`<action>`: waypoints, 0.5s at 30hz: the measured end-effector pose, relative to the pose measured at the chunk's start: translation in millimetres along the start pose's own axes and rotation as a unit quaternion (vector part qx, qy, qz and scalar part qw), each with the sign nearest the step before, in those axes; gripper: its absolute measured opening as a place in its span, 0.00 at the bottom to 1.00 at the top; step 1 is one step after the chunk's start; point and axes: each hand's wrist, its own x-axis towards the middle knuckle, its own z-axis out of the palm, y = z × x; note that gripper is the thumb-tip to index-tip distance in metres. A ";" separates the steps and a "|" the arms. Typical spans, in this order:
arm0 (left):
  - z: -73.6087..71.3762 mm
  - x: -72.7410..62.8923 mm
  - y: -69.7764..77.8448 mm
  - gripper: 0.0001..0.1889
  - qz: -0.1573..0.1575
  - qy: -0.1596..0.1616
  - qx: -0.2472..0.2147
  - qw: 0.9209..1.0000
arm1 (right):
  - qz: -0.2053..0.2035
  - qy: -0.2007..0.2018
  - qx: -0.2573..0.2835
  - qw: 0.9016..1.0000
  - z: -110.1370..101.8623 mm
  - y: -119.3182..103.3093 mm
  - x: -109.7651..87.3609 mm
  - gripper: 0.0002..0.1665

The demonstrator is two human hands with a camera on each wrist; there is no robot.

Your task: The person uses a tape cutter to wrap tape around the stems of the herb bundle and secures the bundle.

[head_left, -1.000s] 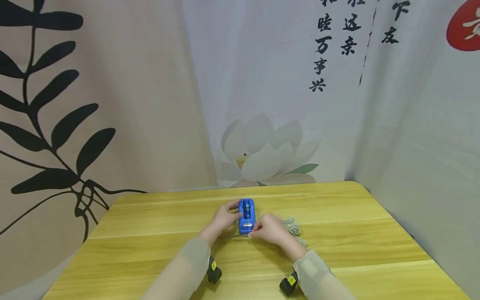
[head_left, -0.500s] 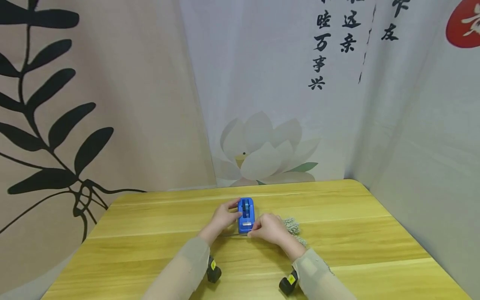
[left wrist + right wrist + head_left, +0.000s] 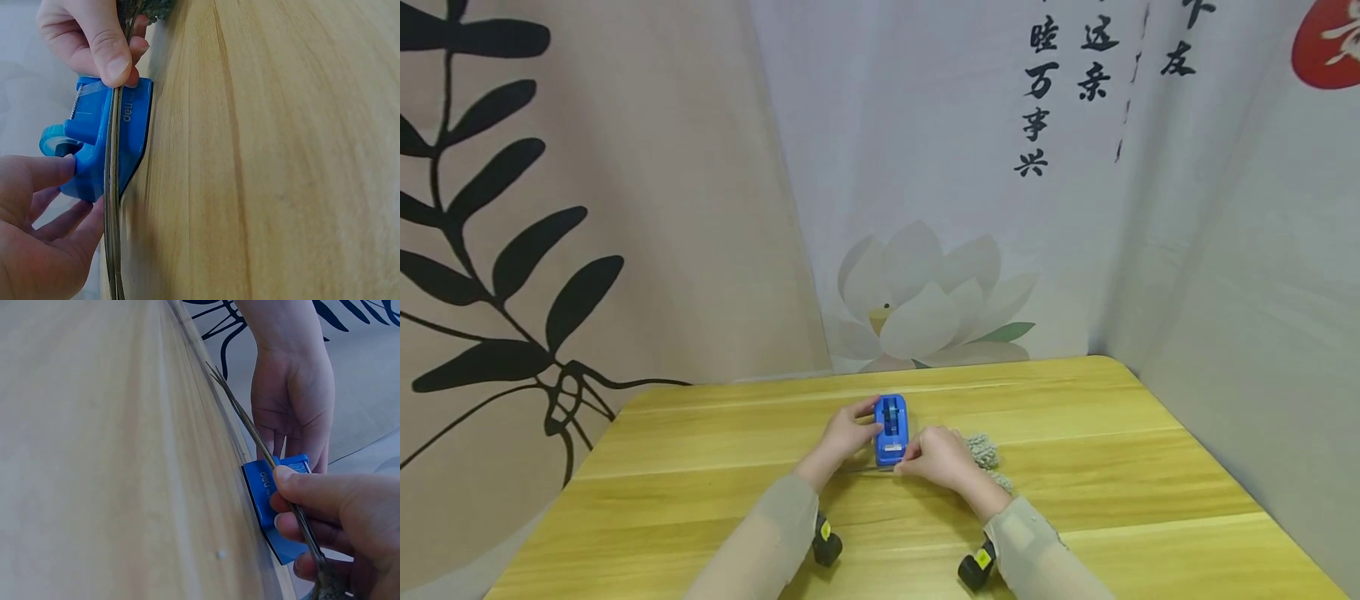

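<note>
A blue tape dispenser [image 3: 891, 454] stands on the wooden table in front of me, a roll of tape [image 3: 52, 139] in its holder. My left hand [image 3: 848, 437] grips it from the left side, thumb by the roll and fingers around the rear end in the left wrist view. Between thumb and fingers, my right hand [image 3: 942, 458] pinches a bundle of thin dried flower stems [image 3: 112, 206]. The stems run across the side of the dispenser, close over it. Greyish-green flower heads [image 3: 982, 451] stick out to the right, partly hidden behind the right hand.
The wooden table [image 3: 700, 500] reaches back to a hanging cloth [image 3: 700, 208] printed with leaves, a lotus and writing. Black wrist devices with yellow stickers, one at the left wrist [image 3: 827, 542] and one at the right [image 3: 977, 568], hang below the sleeves.
The head view has shifted slightly. Both hands, the tape dispenser and the flower stems keep the same places relative to each other.
</note>
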 end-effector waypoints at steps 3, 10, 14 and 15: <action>1.0 0.2 0.4 0.27 -0.001 0.000 0.000 1.000 | -0.003 0.005 -0.007 1.000 0.0 0.1 -0.9 0.09; 1.5 1.0 -0.8 0.27 0.005 0.005 0.001 1.000 | -0.008 0.005 -0.015 1.000 1.3 0.7 -0.7 0.08; 1.3 1.6 -0.8 0.27 0.005 0.005 0.001 1.000 | -0.012 0.009 -0.021 1.000 2.0 1.3 -0.1 0.08; 1.3 1.7 -0.8 0.27 0.005 0.005 0.000 1.000 | -0.011 0.009 -0.023 1.000 2.3 1.6 0.1 0.08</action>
